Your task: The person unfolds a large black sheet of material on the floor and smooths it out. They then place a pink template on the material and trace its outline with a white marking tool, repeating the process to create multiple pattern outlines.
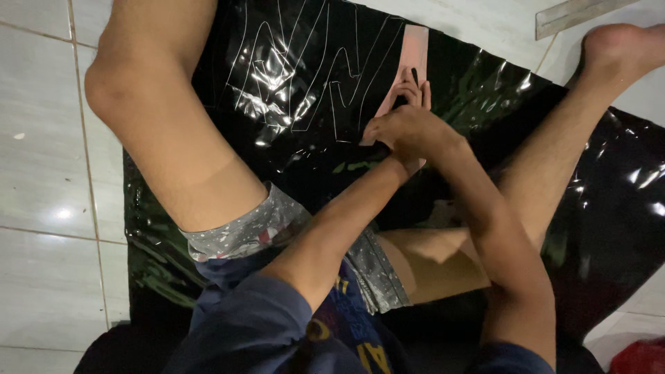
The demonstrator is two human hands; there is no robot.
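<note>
From the head camera I looked down on a glossy black sheet [485, 97] spread over a pale tiled floor [41, 173], with thin white cut lines [305, 76] scored across its far left part. I sat on the sheet with my left knee [118, 83] raised at the left and my right leg [575, 118] stretched out toward the far right, the foot reaching the tiles. Both forearms ran out from near me and met over the middle of the sheet. My right hand [409, 131] lay on top, fingers curled shut around a dark slim tool [414, 77] whose tip poked out on the far side; I could not tell what kind of tool it was. My left hand [409, 93] lay mostly hidden beneath and beyond it, fingertips resting against a pink strip [414, 48] where the black layer was gone; whether those fingers were gripping anything I could not tell. A metal ruler [575, 15] lay on the tiles at the far right, well apart from both hands.
</note>
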